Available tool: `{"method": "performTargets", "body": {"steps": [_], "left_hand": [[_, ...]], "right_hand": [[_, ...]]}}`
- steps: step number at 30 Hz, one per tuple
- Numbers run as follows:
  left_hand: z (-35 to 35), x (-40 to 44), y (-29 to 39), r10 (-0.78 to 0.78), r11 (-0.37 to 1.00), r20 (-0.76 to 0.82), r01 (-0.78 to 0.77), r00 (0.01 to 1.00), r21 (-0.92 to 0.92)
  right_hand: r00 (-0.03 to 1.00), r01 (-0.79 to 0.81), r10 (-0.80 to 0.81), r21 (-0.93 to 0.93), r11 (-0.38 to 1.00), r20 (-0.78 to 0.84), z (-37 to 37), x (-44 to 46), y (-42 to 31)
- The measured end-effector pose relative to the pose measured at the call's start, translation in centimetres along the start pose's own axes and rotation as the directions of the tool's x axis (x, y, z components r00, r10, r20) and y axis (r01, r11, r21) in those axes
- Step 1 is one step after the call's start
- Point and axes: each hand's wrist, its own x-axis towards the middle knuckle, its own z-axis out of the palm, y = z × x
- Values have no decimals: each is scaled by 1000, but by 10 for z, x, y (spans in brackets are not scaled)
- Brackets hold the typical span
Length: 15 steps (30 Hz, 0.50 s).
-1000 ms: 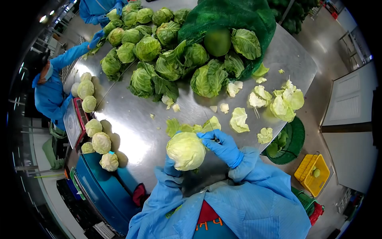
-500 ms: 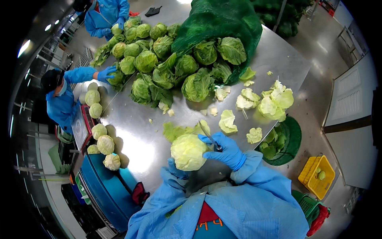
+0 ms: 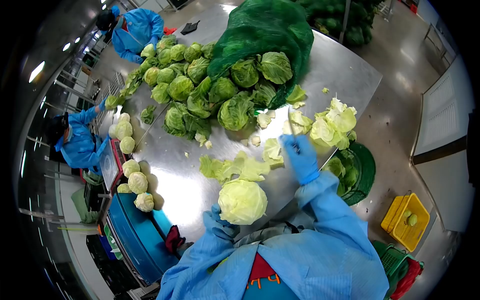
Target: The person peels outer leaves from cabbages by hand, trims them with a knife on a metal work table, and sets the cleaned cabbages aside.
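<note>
The blue-gloved left hand (image 3: pixel 220 223) cups a round pale-green cabbage (image 3: pixel 243 201), at whose two o'clock the blue-gloved right hand (image 3: pixel 301 159) grips a slim metal knife (image 3: pixel 291 123).

Bright glare, curved view
Glare whitened the table (image 3: pixel 192 167), the knife (image 3: pixel 290 121) blurred, and distortion bent the edges into black.

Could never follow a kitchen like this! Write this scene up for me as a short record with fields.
Left hand: gloved, against a pale cabbage
Right hand: gloved, gripping a knife, blade blurred
Table: metal
Far side: leafy cabbages, green mesh bag
Near right hand: loose leaves
Floor, right: yellow basket
Co-workers: two, in blue
</note>
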Motion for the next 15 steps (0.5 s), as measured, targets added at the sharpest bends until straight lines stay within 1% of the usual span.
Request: {"method": "performTargets", "body": {"steps": [1,3,4,6,7,8,9,10,12,14,15], "left_hand": [[-5,1,-2,-19,999,18,20,1000,-48],[-12,10,-2,-47,989,72,57,996,-140],[-11,13,0,-44,986,97,59,994,-157],[-4,13,2,-26,985,135,48,990,-167],[1,7,5,-13,992,111,26,994,-121],[5,2,8,0,997,86,6,996,-75],[9,-2,15,14,1000,30,-14,999,15],[13,-7,20,27,999,12,-27,1000,45],[15,-17,31,55,993,-23,-52,998,105],[12,-30,44,48,990,-11,-46,999,135],[8,-37,52,32,989,10,-33,999,143]], "right_hand": [[995,-96,90,-138,986,-48,-12,8,9],[976,27,-90,-298,954,-199,-32,8,18],[946,79,-190,-383,921,-263,-38,8,21],[983,3,-42,-218,976,-176,-38,-5,28],[993,-45,30,-140,989,-110,-33,-16,33],[966,-256,248,156,954,71,-20,-26,46],[898,-404,343,209,890,275,-15,-28,16],[781,-550,405,218,806,475,-5,-29,-24],[761,-430,185,270,862,621,27,-43,-64],[712,-428,-33,470,772,701,77,-63,-62],[596,-569,67,362,738,800,83,-60,-83]]}}
